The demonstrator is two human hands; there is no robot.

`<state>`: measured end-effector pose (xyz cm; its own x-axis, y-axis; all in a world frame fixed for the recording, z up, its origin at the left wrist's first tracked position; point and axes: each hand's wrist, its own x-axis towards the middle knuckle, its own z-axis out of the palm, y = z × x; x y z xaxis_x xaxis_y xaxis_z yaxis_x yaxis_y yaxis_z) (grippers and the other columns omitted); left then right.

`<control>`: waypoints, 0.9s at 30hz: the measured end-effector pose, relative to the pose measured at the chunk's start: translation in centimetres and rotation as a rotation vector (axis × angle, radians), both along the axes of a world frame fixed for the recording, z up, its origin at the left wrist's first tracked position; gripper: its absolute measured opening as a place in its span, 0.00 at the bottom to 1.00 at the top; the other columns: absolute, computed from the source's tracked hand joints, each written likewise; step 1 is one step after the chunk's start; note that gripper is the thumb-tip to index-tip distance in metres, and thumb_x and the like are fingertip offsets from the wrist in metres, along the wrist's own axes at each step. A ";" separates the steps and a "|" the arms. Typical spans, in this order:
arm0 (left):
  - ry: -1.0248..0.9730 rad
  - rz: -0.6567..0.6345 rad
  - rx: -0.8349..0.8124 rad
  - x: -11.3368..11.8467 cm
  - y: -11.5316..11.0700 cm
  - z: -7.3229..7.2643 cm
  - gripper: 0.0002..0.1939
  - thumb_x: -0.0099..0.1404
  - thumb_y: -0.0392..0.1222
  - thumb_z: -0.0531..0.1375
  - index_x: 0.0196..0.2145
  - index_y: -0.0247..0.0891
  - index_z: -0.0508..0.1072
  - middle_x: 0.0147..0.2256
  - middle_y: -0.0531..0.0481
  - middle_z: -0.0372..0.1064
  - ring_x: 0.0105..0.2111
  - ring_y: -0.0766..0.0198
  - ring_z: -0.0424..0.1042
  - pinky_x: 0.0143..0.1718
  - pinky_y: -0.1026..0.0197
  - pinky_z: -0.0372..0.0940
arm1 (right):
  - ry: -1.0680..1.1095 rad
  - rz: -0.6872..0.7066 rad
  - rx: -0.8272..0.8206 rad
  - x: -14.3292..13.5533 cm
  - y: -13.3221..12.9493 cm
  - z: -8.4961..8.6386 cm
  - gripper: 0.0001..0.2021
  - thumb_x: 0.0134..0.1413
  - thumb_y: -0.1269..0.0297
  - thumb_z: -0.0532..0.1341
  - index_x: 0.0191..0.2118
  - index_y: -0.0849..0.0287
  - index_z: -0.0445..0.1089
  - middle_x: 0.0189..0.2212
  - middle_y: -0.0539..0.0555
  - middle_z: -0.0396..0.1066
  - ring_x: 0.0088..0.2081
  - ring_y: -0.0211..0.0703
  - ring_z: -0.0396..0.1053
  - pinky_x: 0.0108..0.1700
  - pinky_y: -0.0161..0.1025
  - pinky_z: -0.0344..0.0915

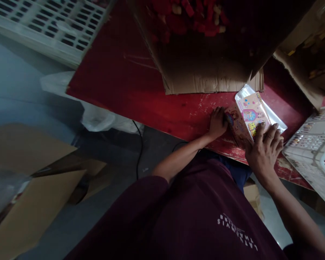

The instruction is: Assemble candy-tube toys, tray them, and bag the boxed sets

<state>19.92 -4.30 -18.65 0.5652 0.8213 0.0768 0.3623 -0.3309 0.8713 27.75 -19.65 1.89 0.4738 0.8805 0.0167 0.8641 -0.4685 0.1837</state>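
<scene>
A small pink and tan printed box (pixel 250 108) stands on the red table (pixel 151 104) near its front edge. At its left side is my left hand (pixel 218 122), with the fingertips partly hidden behind the box. My right hand (pixel 264 150) lies over the box's near right part, fingers spread across the printed face. Clear plastic bags (pixel 276 120) lie flat behind and to the right of the box, touching it.
A large cardboard box (pixel 206 77) with red pieces stands behind. Another open carton (pixel 300 76) and a white crate (pixel 311 135) are at the right. A white plastic crate (pixel 54 29) sits at the upper left. Open cartons (pixel 46 202) stand at the lower left.
</scene>
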 end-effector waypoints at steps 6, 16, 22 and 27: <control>-0.390 0.028 -0.252 -0.3 2.5 4.4 0.27 0.76 0.44 0.41 0.69 0.41 0.58 0.63 0.42 0.67 0.65 0.57 0.64 0.67 0.47 0.59 | -0.004 -0.007 0.002 -0.2 -0.3 -1.1 0.40 0.67 0.54 0.54 0.76 0.66 0.38 0.73 0.80 0.36 0.72 0.80 0.40 0.64 0.77 0.46; -0.248 -0.366 0.031 2.4 6.5 13.3 0.27 0.65 0.42 0.64 0.61 0.38 0.69 0.60 0.42 0.70 0.59 0.49 0.71 0.64 0.46 0.65 | 0.235 -0.031 0.109 3.7 0.6 1.6 0.31 0.73 0.49 0.42 0.73 0.60 0.52 0.69 0.69 0.55 0.66 0.64 0.58 0.62 0.62 0.59; -0.290 -0.401 0.271 7.5 5.1 13.8 0.19 0.71 0.49 0.58 0.52 0.33 0.73 0.60 0.42 0.64 0.69 0.39 0.54 0.70 0.27 0.39 | 0.294 -0.067 -0.011 6.4 2.8 0.5 0.35 0.73 0.46 0.41 0.75 0.62 0.45 0.72 0.69 0.51 0.65 0.67 0.59 0.60 0.65 0.61; -0.235 -0.550 0.342 8.7 3.6 12.5 0.23 0.71 0.59 0.57 0.50 0.39 0.75 0.59 0.44 0.67 0.68 0.38 0.55 0.70 0.27 0.34 | 0.281 -0.055 0.009 5.4 2.8 0.3 0.34 0.72 0.46 0.41 0.74 0.62 0.47 0.70 0.67 0.54 0.62 0.65 0.62 0.59 0.61 0.62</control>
<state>28.65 -0.71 -6.10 0.8296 0.3276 0.4520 -0.1228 -0.6828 0.7202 33.18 -16.83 2.22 0.5082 0.8536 -0.1145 0.8537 -0.5168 -0.0635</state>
